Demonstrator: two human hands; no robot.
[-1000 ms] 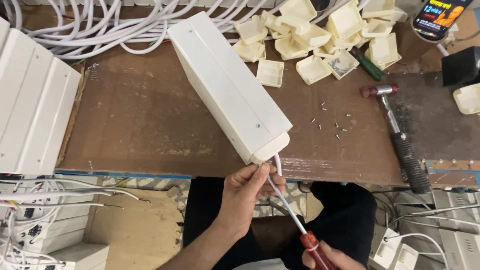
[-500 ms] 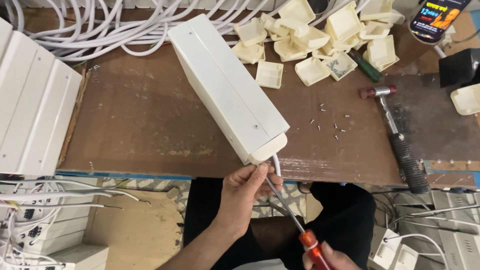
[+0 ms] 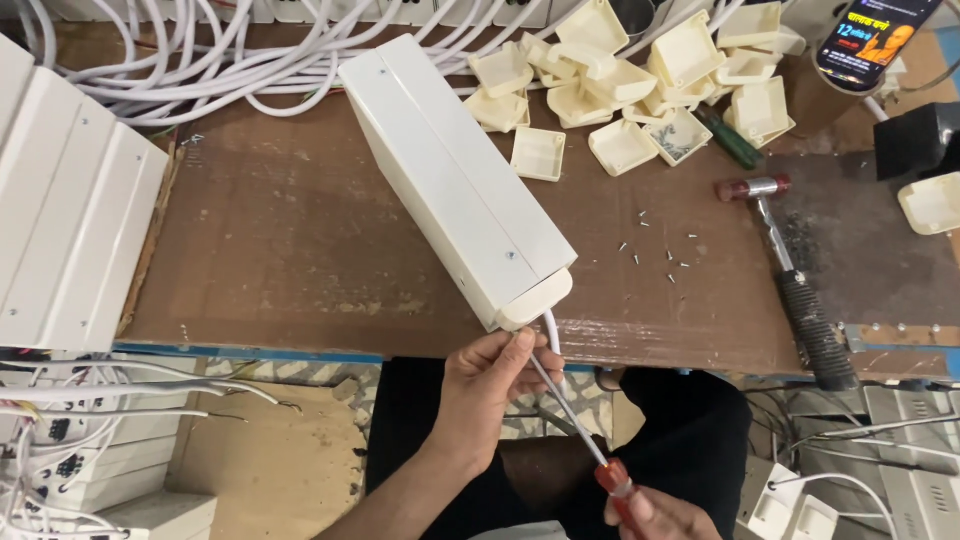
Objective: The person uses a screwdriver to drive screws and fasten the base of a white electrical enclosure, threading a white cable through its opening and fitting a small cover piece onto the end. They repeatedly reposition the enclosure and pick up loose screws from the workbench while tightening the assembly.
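Observation:
A long white plastic box (image 3: pixel 455 175) lies slantwise on the brown workbench (image 3: pixel 290 240), its near end with a cream end cap (image 3: pixel 537 299) reaching the bench's front edge. A white cable (image 3: pixel 551 330) comes out of that end. My left hand (image 3: pixel 495 385) is just below the cap, with its fingers closed on the cable. My right hand (image 3: pixel 655 515), at the bottom edge of the view, grips the red handle of a screwdriver (image 3: pixel 575 425) whose shaft points up toward the end cap.
Several cream end caps (image 3: pixel 640 85) are piled at the back, loose screws (image 3: pixel 655 250) lie in the middle, and a hammer (image 3: pixel 800 290) is on the right. White cables (image 3: pixel 200 70) lie at the back left, more white boxes (image 3: pixel 70 230) on the left, a phone (image 3: pixel 870 40) at top right.
The screwdriver's tip has come up closer to the end cap. My left hand has stayed on the cable, and the box has not moved.

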